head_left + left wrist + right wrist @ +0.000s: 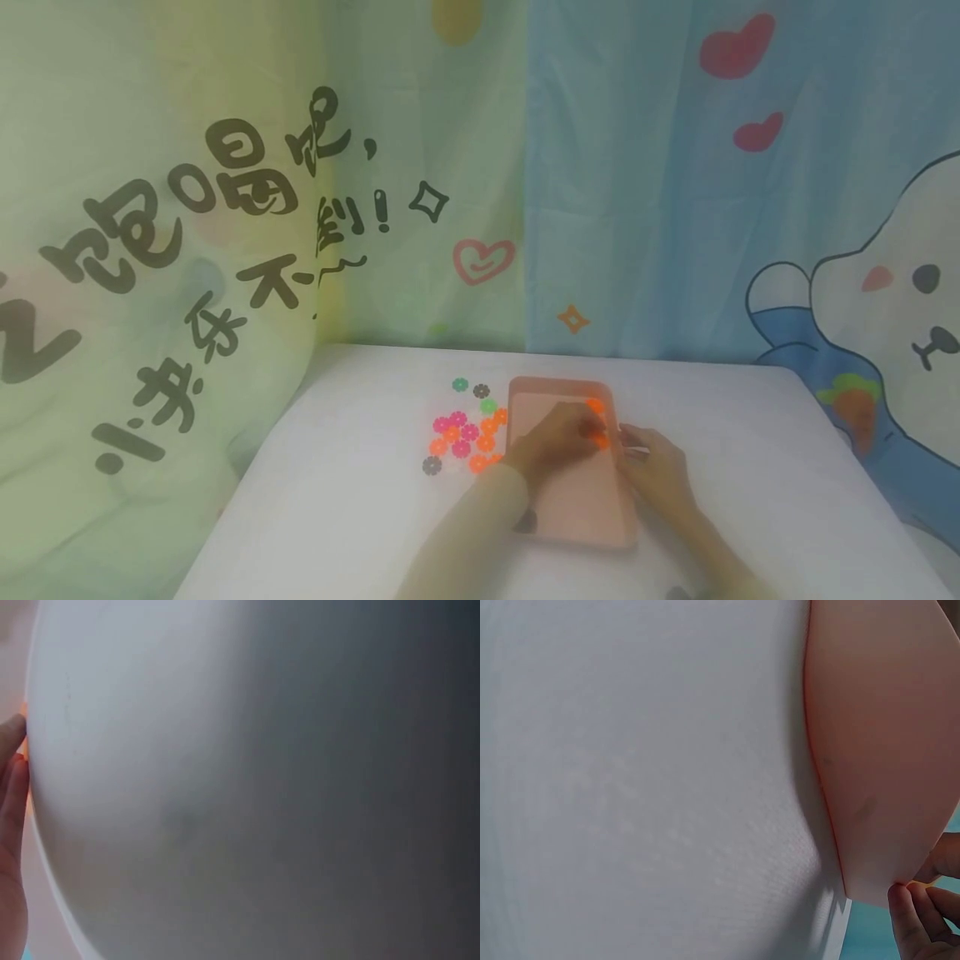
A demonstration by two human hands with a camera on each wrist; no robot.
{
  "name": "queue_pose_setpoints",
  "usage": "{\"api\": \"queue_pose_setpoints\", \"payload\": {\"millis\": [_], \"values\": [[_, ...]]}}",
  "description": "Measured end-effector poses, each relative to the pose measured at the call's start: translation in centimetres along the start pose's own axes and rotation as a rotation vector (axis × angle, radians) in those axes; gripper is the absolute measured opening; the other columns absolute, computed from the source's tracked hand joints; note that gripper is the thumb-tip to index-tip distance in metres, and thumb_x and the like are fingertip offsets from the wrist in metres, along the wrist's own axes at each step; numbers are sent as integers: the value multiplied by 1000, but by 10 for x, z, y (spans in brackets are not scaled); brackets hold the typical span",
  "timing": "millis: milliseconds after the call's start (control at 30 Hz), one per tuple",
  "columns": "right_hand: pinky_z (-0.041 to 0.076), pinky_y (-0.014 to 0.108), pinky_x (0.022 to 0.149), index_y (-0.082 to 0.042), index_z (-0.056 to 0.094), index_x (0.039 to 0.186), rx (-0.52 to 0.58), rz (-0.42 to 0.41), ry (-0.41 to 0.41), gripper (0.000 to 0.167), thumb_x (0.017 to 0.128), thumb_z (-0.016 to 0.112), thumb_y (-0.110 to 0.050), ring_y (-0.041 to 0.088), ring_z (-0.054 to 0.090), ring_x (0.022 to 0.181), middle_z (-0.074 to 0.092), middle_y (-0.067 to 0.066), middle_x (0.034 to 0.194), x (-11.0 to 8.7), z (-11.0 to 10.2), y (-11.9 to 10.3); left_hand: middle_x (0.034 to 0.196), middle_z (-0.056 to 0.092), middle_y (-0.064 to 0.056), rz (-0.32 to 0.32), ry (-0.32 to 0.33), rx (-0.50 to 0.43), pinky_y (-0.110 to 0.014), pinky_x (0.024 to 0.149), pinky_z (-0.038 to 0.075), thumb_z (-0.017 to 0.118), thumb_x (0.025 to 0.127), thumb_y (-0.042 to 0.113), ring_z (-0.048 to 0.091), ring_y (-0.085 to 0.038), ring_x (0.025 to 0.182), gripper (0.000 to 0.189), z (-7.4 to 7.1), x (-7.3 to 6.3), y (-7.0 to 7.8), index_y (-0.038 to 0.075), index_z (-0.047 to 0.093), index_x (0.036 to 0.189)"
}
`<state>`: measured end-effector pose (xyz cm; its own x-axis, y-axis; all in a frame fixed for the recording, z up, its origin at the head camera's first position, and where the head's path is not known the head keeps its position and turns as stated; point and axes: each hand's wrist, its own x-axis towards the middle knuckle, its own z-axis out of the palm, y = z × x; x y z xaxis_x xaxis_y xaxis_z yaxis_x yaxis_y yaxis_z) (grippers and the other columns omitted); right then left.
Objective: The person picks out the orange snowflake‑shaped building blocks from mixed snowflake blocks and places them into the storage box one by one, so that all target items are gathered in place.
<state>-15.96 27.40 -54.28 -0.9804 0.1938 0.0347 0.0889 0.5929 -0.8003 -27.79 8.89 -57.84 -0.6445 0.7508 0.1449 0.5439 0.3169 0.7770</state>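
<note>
A shallow pink tray lies on the white table. My left hand reaches over it to the right side, its fingertips pinching at orange flower-shaped pieces beside the right wall. In the left wrist view, the left fingers show only at the left edge, with orange slivers by their tips. My right hand grips the tray's right wall from outside. In the right wrist view, the right fingers meet at the wall, with a small yellow-orange bit between them; what it is stays unclear.
Left of the tray lie loose flower-shaped pieces: several orange, several magenta, a few green and grey ones. A printed curtain hangs behind the table.
</note>
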Motion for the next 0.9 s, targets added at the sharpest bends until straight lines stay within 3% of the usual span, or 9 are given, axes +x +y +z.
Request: {"api": "queue_pose_setpoints", "payload": {"millis": [100,267,367,433,567,633,700,833,900], "values": [[53,43,88,-10,47,142,12,-1,-2,55,94,66,-27,31,58,116,56,12,133,0,0,0,119,50,25,-26,18,-3,-27,100,41,64,90,28,45,4,113,36,2,3,2,36,53,123],[53,42,88,-10,48,142,8,-15,2,54,94,66,-25,30,59,115,56,12,132,-2,-1,-1,113,55,23,-43,51,13,-25,98,43,65,92,26,50,3,108,28,2,8,4,33,57,118],[53,43,88,-8,48,141,-2,-38,5,52,94,66,-20,30,60,114,57,13,131,-3,-1,-3,117,54,23,-96,72,-29,-29,98,44,66,92,30,49,2,110,34,1,7,5,34,54,124],[54,43,87,-8,49,140,-12,-57,12,51,93,66,-18,30,61,112,58,13,129,-3,-1,-2,122,51,25,-166,86,-73,-36,101,43,66,91,37,47,-1,116,42,0,7,8,39,50,130],[54,44,87,-6,49,140,-19,-76,18,51,93,65,-15,31,61,111,59,14,127,-2,-2,-1,139,41,22,-334,102,-146,-50,107,35,63,90,45,36,-9,131,60,-10,-8,40,45,36,143],[54,43,87,-7,49,141,-16,-63,12,51,93,65,-15,30,61,112,58,13,128,-3,-2,-1,145,36,22,-394,108,-182,-56,107,33,65,89,45,31,-13,136,65,-15,-18,58,47,33,145],[53,44,88,-7,48,141,-6,-47,5,51,93,64,-15,31,60,113,57,14,129,-3,-2,-2,147,35,22,-423,119,-204,-58,106,32,66,88,43,30,-14,137,67,-16,-21,63,47,33,146],[54,43,87,-8,48,141,-2,-36,4,52,93,65,-18,30,61,112,57,12,129,-4,-2,-3,144,34,30,-421,124,-172,-58,106,32,69,87,40,30,-9,137,69,-5,-9,36,53,32,143],[54,42,86,-8,49,140,-3,-51,13,51,93,65,-18,30,61,111,58,12,127,-4,-1,-2,142,34,33,-391,121,-155,-57,108,31,69,86,42,30,-7,137,68,-1,-2,21,55,32,142]]}}
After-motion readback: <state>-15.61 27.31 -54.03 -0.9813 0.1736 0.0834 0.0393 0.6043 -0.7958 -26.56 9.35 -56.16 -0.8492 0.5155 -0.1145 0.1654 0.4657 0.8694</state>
